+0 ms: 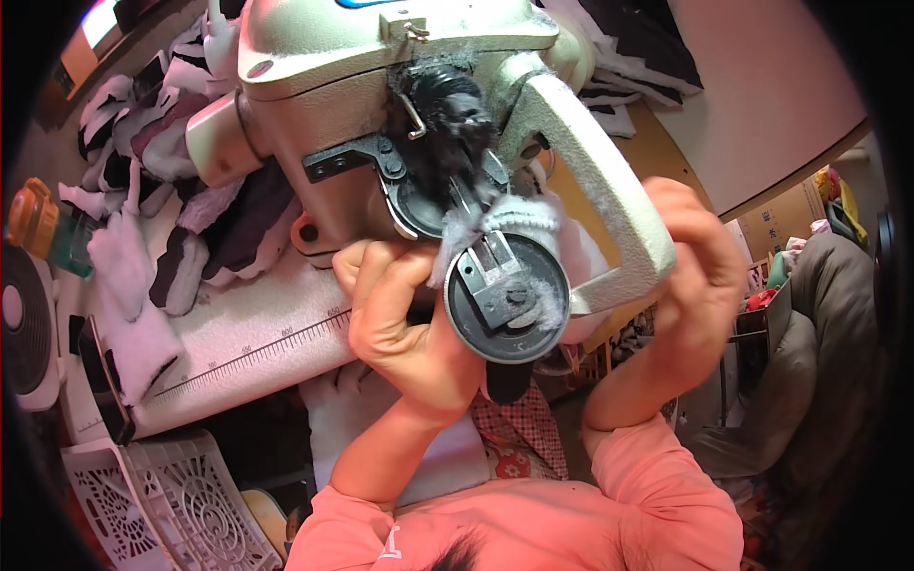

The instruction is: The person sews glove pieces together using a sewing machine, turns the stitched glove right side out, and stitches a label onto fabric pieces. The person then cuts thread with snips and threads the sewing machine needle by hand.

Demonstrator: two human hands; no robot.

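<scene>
A cream fur sewing machine (pixel 333 114) with a round black disc (pixel 462 319) at its front fills the upper middle. White fluffy fabric (pixel 583 249) shows behind the disc and inside the machine's angled frame (pixel 609 171). My left hand (pixel 395 314) is left of the disc, fingers bent and closed; its fingertips are partly hidden, close to white fluff. To the right of the frame, my right hand (pixel 700 257) has its fingers curled inward. The frame covers those fingertips, so what they hold cannot be made out.
Dark and white fluffy cut pieces (pixel 171 143) are heaped on the left of the white table, which bears a printed ruler (pixel 286 343). A bottle with an orange lid (pixel 36 214) stands at far left. Below are a white plastic basket (pixel 205 495) and white fabric (pixel 333 419) near my lap.
</scene>
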